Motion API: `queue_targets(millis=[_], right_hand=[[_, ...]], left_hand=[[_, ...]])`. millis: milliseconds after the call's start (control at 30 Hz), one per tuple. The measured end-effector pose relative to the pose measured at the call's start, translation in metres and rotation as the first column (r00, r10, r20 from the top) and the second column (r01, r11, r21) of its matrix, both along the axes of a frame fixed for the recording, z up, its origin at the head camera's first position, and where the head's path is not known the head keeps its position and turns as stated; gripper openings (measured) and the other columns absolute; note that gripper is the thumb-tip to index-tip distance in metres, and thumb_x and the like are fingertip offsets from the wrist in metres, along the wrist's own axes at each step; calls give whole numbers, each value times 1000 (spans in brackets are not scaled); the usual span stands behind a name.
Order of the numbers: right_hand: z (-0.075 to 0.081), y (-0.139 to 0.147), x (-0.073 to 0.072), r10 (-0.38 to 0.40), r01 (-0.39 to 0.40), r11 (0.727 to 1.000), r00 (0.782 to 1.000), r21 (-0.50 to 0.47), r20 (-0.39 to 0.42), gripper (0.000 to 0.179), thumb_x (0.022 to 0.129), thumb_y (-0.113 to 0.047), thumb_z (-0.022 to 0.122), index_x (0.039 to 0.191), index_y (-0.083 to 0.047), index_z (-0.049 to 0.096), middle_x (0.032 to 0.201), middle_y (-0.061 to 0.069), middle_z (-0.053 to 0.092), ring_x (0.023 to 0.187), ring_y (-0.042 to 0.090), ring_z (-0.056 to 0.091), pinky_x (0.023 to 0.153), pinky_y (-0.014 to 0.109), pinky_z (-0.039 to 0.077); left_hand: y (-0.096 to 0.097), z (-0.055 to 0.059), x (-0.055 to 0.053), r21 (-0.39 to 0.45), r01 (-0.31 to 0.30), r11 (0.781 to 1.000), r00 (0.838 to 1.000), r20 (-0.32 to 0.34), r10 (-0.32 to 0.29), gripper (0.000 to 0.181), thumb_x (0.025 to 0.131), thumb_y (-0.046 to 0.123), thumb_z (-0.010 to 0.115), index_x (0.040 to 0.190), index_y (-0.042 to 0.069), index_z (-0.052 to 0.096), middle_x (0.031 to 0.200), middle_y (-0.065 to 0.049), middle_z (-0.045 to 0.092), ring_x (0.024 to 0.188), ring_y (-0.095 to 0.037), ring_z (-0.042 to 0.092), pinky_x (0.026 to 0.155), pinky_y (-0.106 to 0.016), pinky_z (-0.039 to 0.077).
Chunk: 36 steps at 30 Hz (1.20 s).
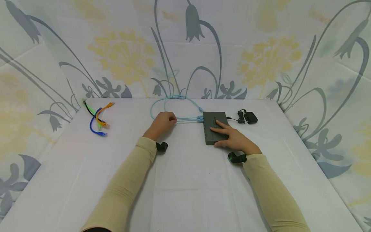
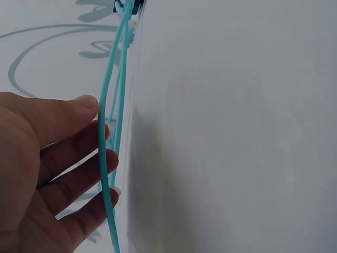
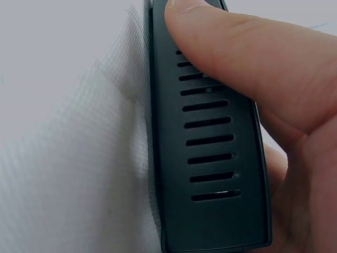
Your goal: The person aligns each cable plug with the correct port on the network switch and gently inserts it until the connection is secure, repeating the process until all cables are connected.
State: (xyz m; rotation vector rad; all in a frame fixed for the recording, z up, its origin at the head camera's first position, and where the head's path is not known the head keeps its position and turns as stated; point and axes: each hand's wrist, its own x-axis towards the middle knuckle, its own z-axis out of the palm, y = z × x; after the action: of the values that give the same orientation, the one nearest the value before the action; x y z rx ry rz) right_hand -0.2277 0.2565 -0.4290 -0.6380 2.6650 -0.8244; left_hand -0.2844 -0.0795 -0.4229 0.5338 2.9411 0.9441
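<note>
A dark grey network switch lies on the white table, with light blue network cables running into its left side. My left hand is at the cables left of the switch. In the left wrist view, its thumb and fingers pinch one light blue cable, and other light blue strands run behind it. My right hand rests on the switch, fingers spread over the top. In the right wrist view the thumb lies against the slotted side of the switch.
A black power adapter with a bundled cord lies right of the switch; its lead runs to the switch. Short blue, orange, black and green cables lie crossed at the far left. A flower-patterned cloth stands behind the table.
</note>
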Motion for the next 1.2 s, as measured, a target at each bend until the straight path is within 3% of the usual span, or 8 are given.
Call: queue_targets(millis=[300,600,867,1200], right_hand=[[0,0,-1,-5,5,1000,1000,-3,6,74,81,-51,73,146,-39,40,164,-8,6,150,39,5,114,67,17],[-2,1,-1,-10,10,1000,1000,-1,9,75,80,-54,72,146,-40,40,164,-10,6,150,39,6,113,68,18],[-1,1,1,-8,8,1000,1000,0,12,75,80,-54,72,146,-40,39,164,-10,6,150,39,6,113,68,18],[-1,0,0,-10,10,1000,1000,7,7,75,81,-53,72,147,-39,39,164,-9,5,150,40,6,113,67,18]], left_hand=[[-20,4,4,-15,-40,999,999,7,40,17,97,18,60,102,5,69,101,-10,70,92,-23,62,84,-37,51],[-40,5,9,13,-106,994,994,21,106,28,91,38,67,83,11,65,78,-4,63,76,-20,54,70,-33,46],[-59,3,10,-28,-115,993,993,-17,115,24,92,34,66,90,10,68,94,-8,69,89,-25,59,82,-40,50],[-79,8,13,-67,-126,990,991,-42,124,22,93,30,64,93,8,68,101,-10,70,96,-28,61,88,-44,50]])
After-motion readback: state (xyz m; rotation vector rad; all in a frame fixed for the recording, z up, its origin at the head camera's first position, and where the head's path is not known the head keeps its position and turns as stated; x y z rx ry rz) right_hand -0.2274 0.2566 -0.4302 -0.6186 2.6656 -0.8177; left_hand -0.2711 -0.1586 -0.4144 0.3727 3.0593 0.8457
